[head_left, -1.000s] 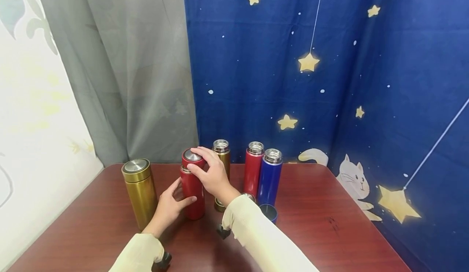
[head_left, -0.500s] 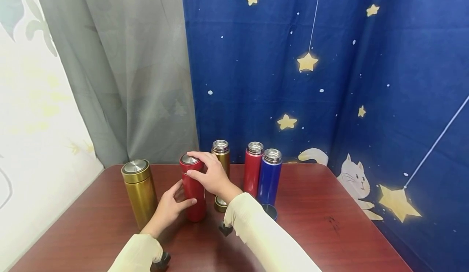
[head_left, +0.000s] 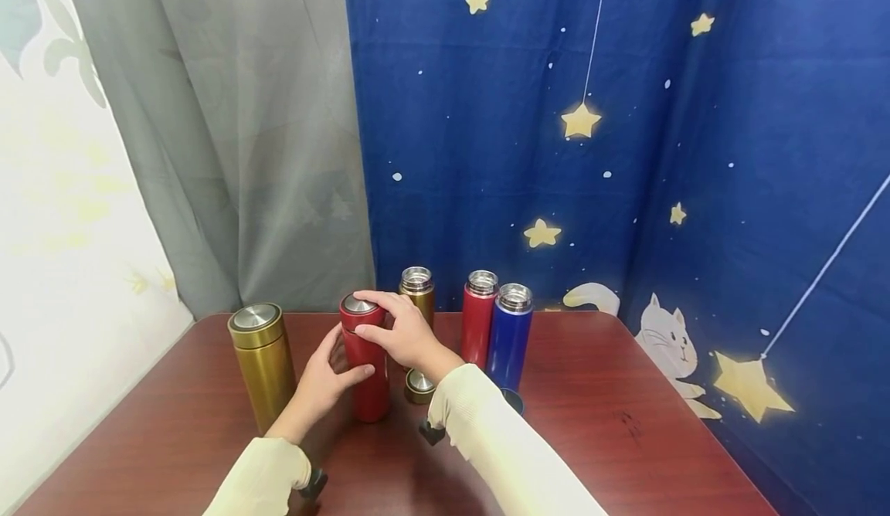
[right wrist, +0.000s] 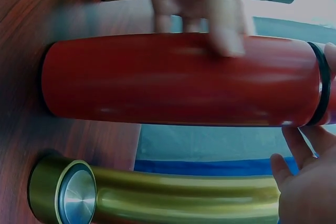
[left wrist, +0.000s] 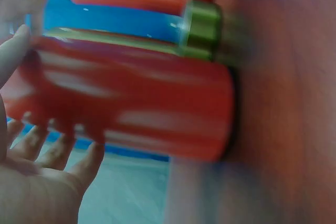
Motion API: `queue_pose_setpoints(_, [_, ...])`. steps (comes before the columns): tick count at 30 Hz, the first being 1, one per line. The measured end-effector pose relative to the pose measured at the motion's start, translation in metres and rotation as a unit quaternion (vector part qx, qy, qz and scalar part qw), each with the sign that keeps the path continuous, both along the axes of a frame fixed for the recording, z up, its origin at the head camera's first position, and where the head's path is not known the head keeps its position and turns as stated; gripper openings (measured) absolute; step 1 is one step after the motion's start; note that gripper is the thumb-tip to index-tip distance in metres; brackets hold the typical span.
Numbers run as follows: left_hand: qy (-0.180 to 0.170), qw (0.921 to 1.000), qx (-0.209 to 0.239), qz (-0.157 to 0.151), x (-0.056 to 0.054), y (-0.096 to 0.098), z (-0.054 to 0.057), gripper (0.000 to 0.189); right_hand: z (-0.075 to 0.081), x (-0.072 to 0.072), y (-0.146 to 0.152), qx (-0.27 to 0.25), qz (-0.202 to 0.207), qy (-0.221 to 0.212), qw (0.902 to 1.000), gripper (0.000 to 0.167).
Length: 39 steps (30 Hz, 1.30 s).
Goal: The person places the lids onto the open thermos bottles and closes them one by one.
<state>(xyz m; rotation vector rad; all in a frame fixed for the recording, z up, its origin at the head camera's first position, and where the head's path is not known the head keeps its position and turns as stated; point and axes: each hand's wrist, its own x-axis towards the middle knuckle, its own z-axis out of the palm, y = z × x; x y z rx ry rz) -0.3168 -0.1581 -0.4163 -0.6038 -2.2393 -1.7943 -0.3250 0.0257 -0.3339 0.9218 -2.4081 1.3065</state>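
Note:
A red thermos bottle (head_left: 370,396) stands upright on the table, with its red lid (head_left: 356,317) seated on top; the lid has a silver disc in it. My left hand (head_left: 321,381) holds the bottle's body, thumb in front and fingers on the far side. From the right, my right hand (head_left: 409,337) grips the lid. In the left wrist view the left fingers (left wrist: 86,163) touch the bottle's side. The right wrist view has the dark seam ring (right wrist: 318,83) between body and lid, and the left hand blurred there.
A capped gold thermos (head_left: 266,373) stands at left. Behind are an uncapped gold bottle (head_left: 421,292), a red one (head_left: 477,327) and a blue one (head_left: 511,346). A gold lid (head_left: 418,389) and a partly hidden blue lid (head_left: 513,400) lie on the reddish-brown table (head_left: 626,431).
One second ago the lid stood above the bottle with the silver neck showing. It has come down onto the body, and the gap is gone. The left hand has shifted slightly.

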Motion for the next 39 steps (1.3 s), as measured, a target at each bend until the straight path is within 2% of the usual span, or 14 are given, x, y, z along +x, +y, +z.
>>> queue_pose_setpoints(4, [0.028, 0.9994, 0.019, 0.009, -0.003, 0.005, 0.01, 0.082, -0.002, -0.002, -0.001, -0.004, -0.006, 0.011, 0.9999, 0.051])
queue_pose_setpoints(12, [0.035, 0.9989, 0.028, 0.013, -0.004, 0.009, 0.013, 0.079, -0.003, 0.001, -0.004, -0.005, -0.068, 0.059, 0.9959, 0.05])
queue_pose_setpoints(18, [0.031, 0.9989, 0.022, 0.029, -0.003, 0.009, 0.014, 0.081, -0.006, 0.001, -0.01, 0.005, -0.119, 0.119, 0.9857, 0.05])
queue_pose_setpoints(21, [0.026, 0.999, 0.025, 0.027, -0.003, 0.009, 0.013, 0.082, -0.009, 0.002, -0.015, 0.006, -0.148, 0.143, 0.9785, 0.05])
queue_pose_setpoints(25, [0.025, 0.999, 0.028, 0.023, -0.002, 0.008, 0.011, 0.083, -0.014, 0.005, -0.022, -0.001, -0.187, 0.152, 0.9706, 0.052])
queue_pose_setpoints(29, [0.025, 0.999, 0.031, 0.02, -0.002, 0.007, 0.011, 0.084, -0.015, 0.007, -0.025, -0.002, -0.205, 0.145, 0.968, 0.056])
queue_pose_setpoints(31, [0.021, 0.9991, 0.035, 0.013, -0.002, 0.007, 0.011, 0.084, -0.015, 0.007, -0.025, -0.004, -0.191, 0.129, 0.973, 0.058])
queue_pose_setpoints(33, [0.019, 0.9991, 0.037, 0.007, -0.002, 0.007, 0.012, 0.084, -0.014, 0.007, -0.023, -0.016, -0.157, 0.1, 0.9823, 0.061])
queue_pose_setpoints(36, [0.021, 0.9992, 0.033, 0.006, -0.002, 0.006, 0.012, 0.084, -0.012, 0.006, -0.018, -0.056, -0.079, 0.041, 0.9945, 0.068])
queue_pose_setpoints(39, [0.023, 0.9993, 0.027, 0.01, -0.003, 0.006, 0.011, 0.084, -0.012, 0.003, -0.013, -0.091, -0.004, -0.012, 0.9958, 0.077])
